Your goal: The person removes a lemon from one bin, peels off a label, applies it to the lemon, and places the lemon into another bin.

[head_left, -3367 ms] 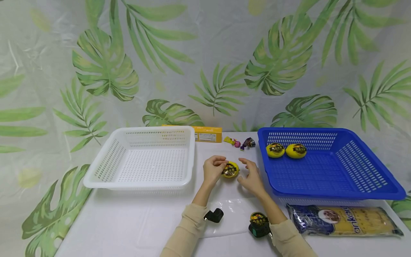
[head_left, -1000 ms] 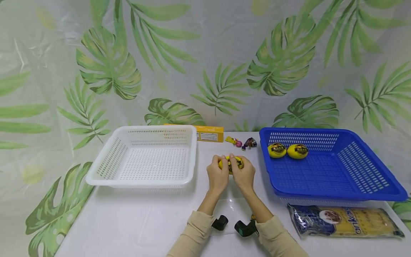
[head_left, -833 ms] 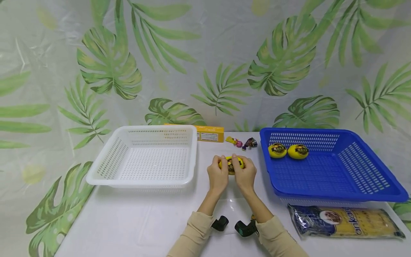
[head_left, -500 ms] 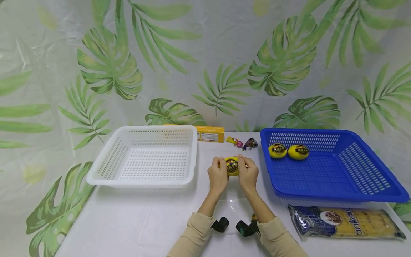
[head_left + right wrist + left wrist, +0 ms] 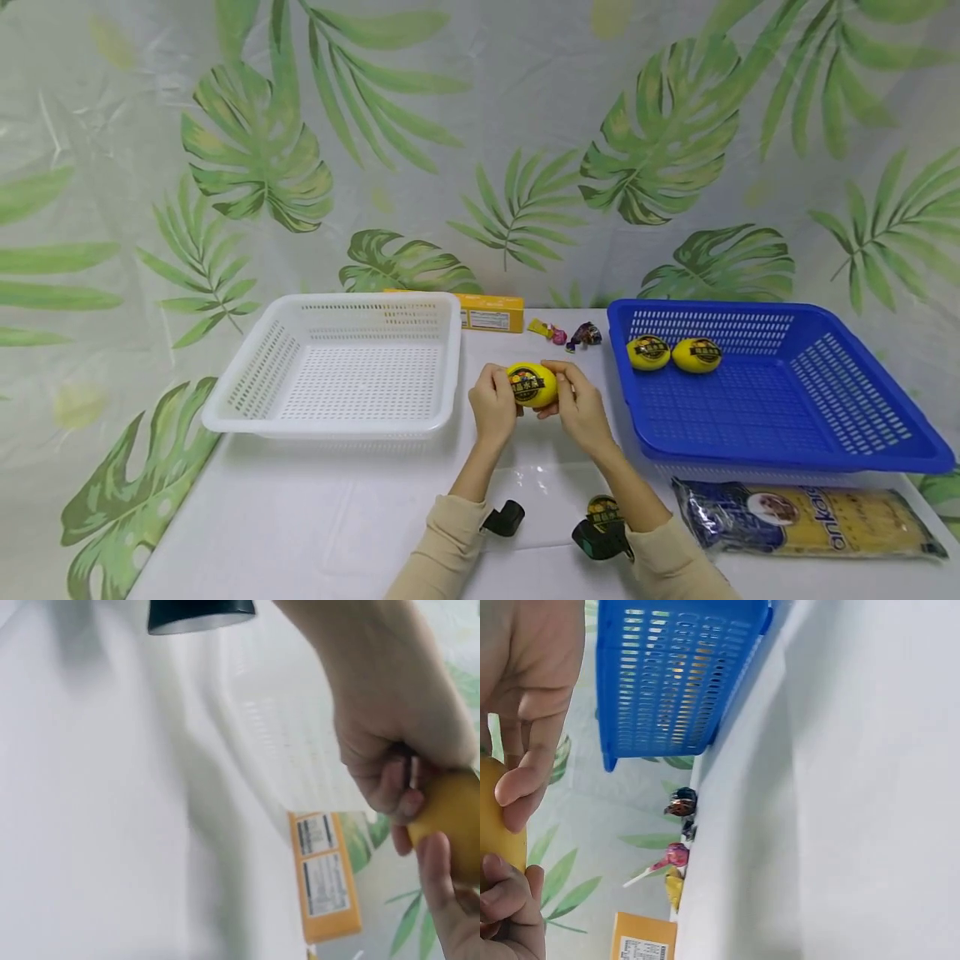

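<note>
A yellow, lemon-shaped ball [image 5: 534, 385] with a black label is held between both hands just above the white table, between the two baskets. My left hand [image 5: 492, 402] grips its left side and my right hand [image 5: 579, 402] grips its right side, fingers curled round it. In the left wrist view the ball [image 5: 498, 825] shows at the left edge between the fingers of both hands. The right wrist view shows the ball [image 5: 452, 823] at the right edge, pinched by the left hand [image 5: 390, 742].
An empty white basket [image 5: 330, 429] stands to the left. A blue basket [image 5: 787, 457] to the right holds two similar yellow balls [image 5: 648, 352]. At the back lie a yellow box [image 5: 487, 315] and wrapped sweets [image 5: 581, 334]. A noodle packet [image 5: 806, 517] lies front right.
The hands have closed on the yellow ball from both sides and turned it. Its label now faces left, and the ball sits slightly further left than half a second ago.
</note>
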`<state>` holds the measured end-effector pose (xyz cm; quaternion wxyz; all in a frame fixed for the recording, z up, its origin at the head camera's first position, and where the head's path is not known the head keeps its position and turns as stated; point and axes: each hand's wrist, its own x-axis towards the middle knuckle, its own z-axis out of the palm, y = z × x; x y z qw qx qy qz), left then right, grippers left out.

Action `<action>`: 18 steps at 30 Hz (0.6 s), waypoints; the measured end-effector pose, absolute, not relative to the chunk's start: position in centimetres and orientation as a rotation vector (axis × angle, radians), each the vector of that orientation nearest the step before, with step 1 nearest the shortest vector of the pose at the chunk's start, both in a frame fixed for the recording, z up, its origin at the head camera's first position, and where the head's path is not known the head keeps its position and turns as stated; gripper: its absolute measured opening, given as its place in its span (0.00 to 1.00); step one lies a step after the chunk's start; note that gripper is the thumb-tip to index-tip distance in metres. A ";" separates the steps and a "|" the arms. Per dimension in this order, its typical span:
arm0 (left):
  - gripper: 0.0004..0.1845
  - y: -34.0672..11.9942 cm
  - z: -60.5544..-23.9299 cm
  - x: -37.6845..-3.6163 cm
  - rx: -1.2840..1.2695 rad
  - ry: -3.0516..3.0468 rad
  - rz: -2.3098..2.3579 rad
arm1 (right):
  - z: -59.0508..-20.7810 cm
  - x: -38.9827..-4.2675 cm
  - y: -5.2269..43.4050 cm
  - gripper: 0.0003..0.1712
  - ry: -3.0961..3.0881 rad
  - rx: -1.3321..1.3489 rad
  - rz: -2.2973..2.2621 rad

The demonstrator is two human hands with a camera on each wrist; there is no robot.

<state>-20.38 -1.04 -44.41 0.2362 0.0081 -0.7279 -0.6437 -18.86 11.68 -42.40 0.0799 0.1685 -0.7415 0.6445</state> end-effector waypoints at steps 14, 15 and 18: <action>0.11 -0.8 -40.7 -17.5 -0.225 -1.938 -1.882 | -38.9 -17.5 14.2 0.40 -2.489 0.743 1.669; 0.11 -0.6 -40.3 -17.3 -0.263 -1.906 -1.874 | -38.6 -17.5 14.5 0.40 -2.489 0.742 1.663; 0.09 0.1 -40.6 -17.6 -0.360 -1.830 -1.880 | -37.5 -17.8 16.0 0.39 -2.505 0.758 1.735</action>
